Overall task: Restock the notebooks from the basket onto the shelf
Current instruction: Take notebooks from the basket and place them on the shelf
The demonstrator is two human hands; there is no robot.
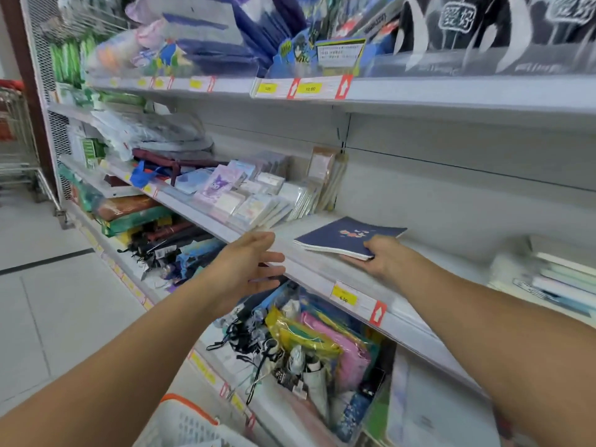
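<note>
One basket [190, 424] sits low at my left. My left hand [248, 269] hovers before the shelf [322, 272], fingers straight, loosely spread. My right hand [383, 256] pinches the navy notebook [348, 237], lying flat on the shelf, long axis running left-right, spine seemingly rearward.

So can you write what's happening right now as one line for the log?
step: placing | right hand: grips dark blue notebook on middle shelf | left hand: open, holds nothing | basket: bottom left
</note>
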